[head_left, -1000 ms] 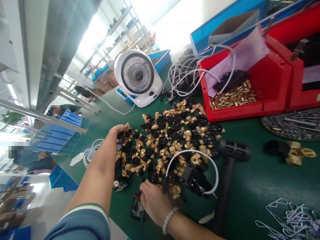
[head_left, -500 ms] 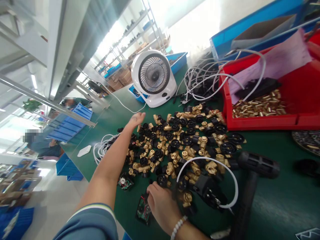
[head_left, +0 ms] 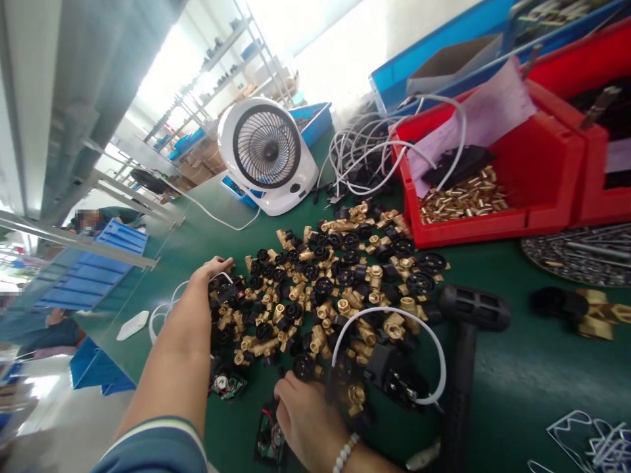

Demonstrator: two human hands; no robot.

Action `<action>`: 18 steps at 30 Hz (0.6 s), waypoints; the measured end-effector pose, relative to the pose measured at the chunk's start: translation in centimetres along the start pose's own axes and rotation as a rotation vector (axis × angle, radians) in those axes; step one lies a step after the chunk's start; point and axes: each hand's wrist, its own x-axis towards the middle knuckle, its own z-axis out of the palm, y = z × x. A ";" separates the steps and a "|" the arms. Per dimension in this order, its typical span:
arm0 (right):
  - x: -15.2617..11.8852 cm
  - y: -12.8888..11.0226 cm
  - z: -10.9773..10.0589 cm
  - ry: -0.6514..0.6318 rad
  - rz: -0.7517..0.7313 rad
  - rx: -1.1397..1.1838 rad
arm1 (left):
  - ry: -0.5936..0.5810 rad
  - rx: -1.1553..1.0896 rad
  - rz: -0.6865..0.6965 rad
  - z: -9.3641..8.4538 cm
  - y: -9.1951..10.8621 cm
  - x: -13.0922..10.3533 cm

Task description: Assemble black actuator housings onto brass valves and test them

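Observation:
My left hand (head_left: pixel 215 266) is stretched out to the far left edge of a pile of brass valves with black caps (head_left: pixel 296 289). Its fingers look bent together, partly hidden; what they hold, if anything, I cannot make out. Just below them is a black housing with a white cable (head_left: pixel 229 289). Close to me, my right hand (head_left: pixel 310 414), with a beaded bracelet, has curled fingers on the edge of an opened black housing with a circuit board (head_left: pixel 269 437). Another circuit board unit (head_left: pixel 227 382) rests on the table beneath my left forearm.
A black-headed mallet (head_left: pixel 476 309) and a black plug with white cable (head_left: pixel 394 374) lie right of my right hand. A white fan (head_left: pixel 269 157), tangled white cables (head_left: pixel 355 154) and a red bin (head_left: pixel 547 177) of brass pieces stand behind. Two people sit at left.
The view has swung right, so the scene has shifted left. My left hand has drawn back from near the fan to the black housing with the white cable. My right hand keeps its place.

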 end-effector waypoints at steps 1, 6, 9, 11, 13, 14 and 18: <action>0.0 -0.1 -0.3 -0.014 0.013 0.003 | -0.011 -0.016 0.008 -0.2 0.4 -0.1; -0.1 -0.3 -0.9 -0.015 -0.002 0.019 | -0.016 -0.093 0.122 -0.3 4.1 -1.2; -0.1 -0.2 -0.8 0.032 -0.036 0.038 | 0.011 -0.104 0.166 0.2 7.2 -2.4; -0.1 -0.2 -0.5 0.057 -0.040 0.044 | 0.035 -0.101 0.186 0.5 8.8 -3.2; -0.1 -0.1 -0.2 0.079 -0.044 0.049 | 0.064 -0.097 0.209 0.8 9.9 -4.2; -0.1 0.0 -0.1 0.091 -0.046 0.052 | 0.078 -0.095 0.218 0.9 10.2 -4.7; -0.1 0.0 0.6 0.134 -0.038 0.041 | 0.128 -0.093 0.261 1.6 11.1 -6.8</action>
